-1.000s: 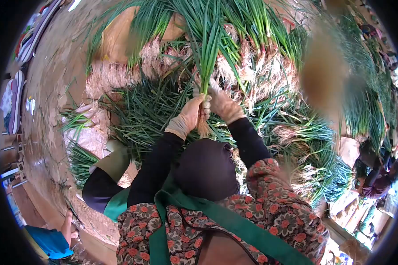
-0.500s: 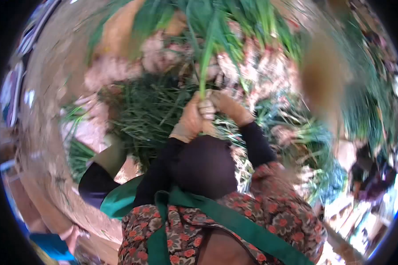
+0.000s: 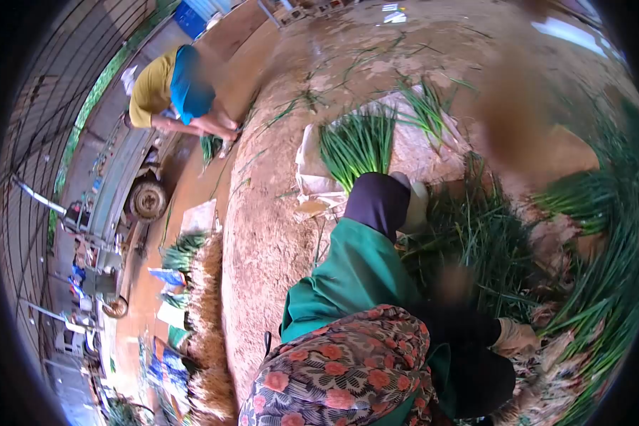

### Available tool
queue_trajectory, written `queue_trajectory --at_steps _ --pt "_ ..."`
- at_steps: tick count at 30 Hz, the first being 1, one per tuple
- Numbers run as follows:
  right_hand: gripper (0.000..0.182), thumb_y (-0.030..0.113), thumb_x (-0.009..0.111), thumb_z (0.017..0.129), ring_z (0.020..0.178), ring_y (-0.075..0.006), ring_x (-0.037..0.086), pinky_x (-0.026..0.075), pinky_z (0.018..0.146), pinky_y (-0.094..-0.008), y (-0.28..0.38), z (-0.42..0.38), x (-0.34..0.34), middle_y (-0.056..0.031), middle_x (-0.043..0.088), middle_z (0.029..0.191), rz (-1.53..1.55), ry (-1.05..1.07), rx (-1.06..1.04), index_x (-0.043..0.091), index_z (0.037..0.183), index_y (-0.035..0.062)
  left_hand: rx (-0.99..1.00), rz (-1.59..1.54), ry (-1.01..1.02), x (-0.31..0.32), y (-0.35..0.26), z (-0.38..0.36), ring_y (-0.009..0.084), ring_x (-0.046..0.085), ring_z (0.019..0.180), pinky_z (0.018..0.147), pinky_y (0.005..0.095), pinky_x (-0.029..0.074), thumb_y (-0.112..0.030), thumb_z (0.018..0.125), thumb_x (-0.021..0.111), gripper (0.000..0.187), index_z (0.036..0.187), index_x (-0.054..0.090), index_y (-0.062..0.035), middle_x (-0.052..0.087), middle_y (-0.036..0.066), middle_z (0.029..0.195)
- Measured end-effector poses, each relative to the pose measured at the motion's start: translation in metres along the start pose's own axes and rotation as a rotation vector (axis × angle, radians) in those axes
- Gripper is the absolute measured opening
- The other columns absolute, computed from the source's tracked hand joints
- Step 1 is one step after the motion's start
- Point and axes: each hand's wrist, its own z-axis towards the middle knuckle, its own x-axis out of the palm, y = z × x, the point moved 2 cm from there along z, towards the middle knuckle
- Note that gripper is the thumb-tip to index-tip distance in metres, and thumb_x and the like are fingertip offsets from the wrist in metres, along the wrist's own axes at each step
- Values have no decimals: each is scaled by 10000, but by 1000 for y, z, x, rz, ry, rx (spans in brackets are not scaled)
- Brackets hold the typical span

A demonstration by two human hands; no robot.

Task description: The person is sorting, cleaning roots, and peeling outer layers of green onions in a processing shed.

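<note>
My left hand (image 3: 516, 337), in a pale glove below a black sleeve, is at the lower right with its fingers closed round green onions (image 3: 582, 309); the fingertips are partly hidden. Long leaves fan out to the right of it, and pinkish roots lie below. My right hand is not in view. A fanned bunch of green onions (image 3: 362, 142) rests on a pale sack (image 3: 426, 153) beyond my left knee, with a smaller bunch (image 3: 426, 113) beside it. Loose green leaves (image 3: 476, 241) are heaped in front of me.
Another person (image 3: 156, 85) in yellow and blue bends over a small green bunch (image 3: 209, 148) at the upper left. Near them stands a cart with a wheel (image 3: 148, 200). A long row of onion bunches (image 3: 209, 319) lies left of the raised earth edge (image 3: 252, 248).
The view has swung to the left, bringing in the other person, cart and row of bunches. My left hand now shows at the lower right; my right hand has gone out of sight.
</note>
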Motion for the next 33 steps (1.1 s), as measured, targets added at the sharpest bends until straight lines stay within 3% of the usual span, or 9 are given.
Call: queue_trajectory --at_steps 2,3,4,6,8,12,15,33 --pt "136 156 468 910 746 -196 567 462 672 -328 0 -6 8 -59 560 792 -24 43 6 541 972 60 146 70 129 -5 42 46 236 531 562 572 374 444 -234 893 515 272 906 654 0 634 110 784" --pt "139 157 469 909 748 -198 568 463 674 -330 3 -7 11 -61 563 795 -33 57 8 542 975 59 505 382 117 0 39 48 232 548 575 575 364 452 -208 889 521 243 895 653 -4 642 94 794" --pt "142 158 471 908 751 -200 570 464 677 -332 0 -10 11 -63 565 799 -43 70 15 543 979 58 867 684 -24 4 38 49 228 566 588 578 354 460 -182 885 528 214 884 653 -9 650 78 803" --pt "149 159 474 905 756 -204 573 465 681 -336 -2 -14 11 -66 570 805 -59 85 28 545 985 56 913 555 -136 -8 34 19 219 580 620 587 343 467 -180 853 563 180 847 652 -23 634 62 756" --pt "156 160 477 903 761 -208 576 466 686 -340 -3 -16 9 -70 574 812 -65 87 36 547 992 54 800 224 -67 -11 38 16 190 590 650 591 317 479 -202 854 570 176 881 631 -40 629 50 760" --pt "170 163 483 898 771 -216 581 469 696 -347 -10 -24 6 -78 584 825 -96 103 64 551 1005 50 195 -707 322 10 75 30 116 592 682 583 253 501 -274 904 535 246 1034 569 -67 631 34 831" --pt "181 165 488 895 779 -222 586 471 703 -353 -15 -28 4 -84 591 835 -113 105 75 554 1015 46 138 -708 267 12 65 20 113 574 654 562 246 486 -279 906 532 244 1028 568 -71 614 25 800" --pt "256 177 517 874 825 -256 613 484 745 -388 -53 -84 -26 -118 632 895 -223 142 175 573 1075 28 285 -610 -81 -9 -7 -31 98 467 484 438 208 395 -314 920 509 236 990 564 -96 512 -29 614"
